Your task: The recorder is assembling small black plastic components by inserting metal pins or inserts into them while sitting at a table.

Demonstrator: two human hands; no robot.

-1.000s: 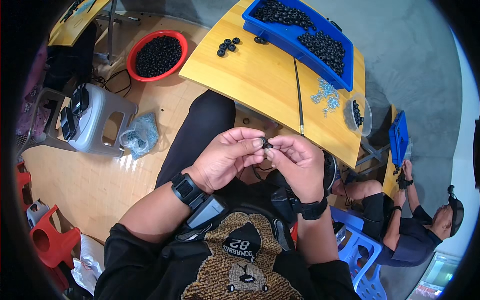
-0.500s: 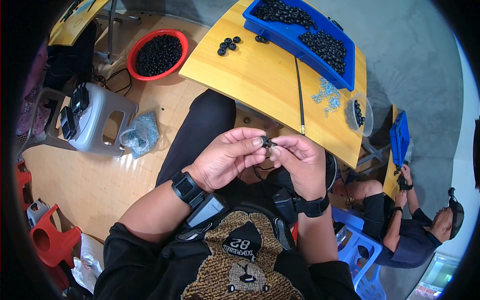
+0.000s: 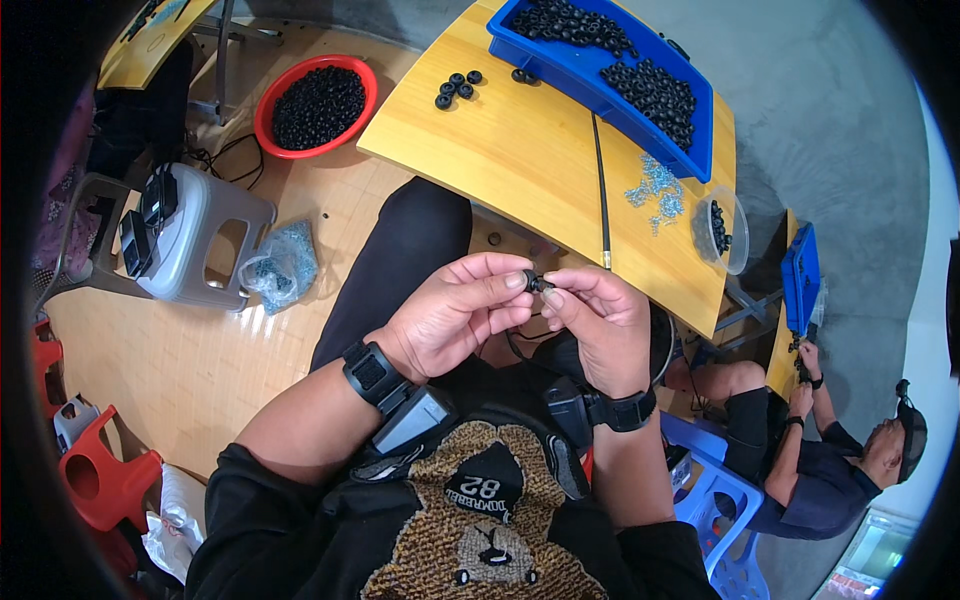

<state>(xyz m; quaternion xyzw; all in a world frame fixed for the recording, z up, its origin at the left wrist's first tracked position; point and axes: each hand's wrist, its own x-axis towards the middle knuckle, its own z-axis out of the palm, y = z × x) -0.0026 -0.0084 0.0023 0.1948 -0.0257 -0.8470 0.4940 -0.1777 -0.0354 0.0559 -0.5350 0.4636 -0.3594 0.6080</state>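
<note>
A small black part sits between the fingertips of both hands, held just above the lap and in front of the near edge of the worktop. The left hand pinches its left end between thumb and forefinger; the right hand pinches the other end the same way. Fingers hide much of the part.

On the worktop, a thin black rod with a metallic tip points toward the right hand. Beside it lies a scatter of small silvery pieces, with a clear round tub of black pieces near the corner. A blue tray stands farther back, holding two heaps of black rounded pieces; five more cluster left of it. On the floor, a red basin is filled with similar pieces.
</note>
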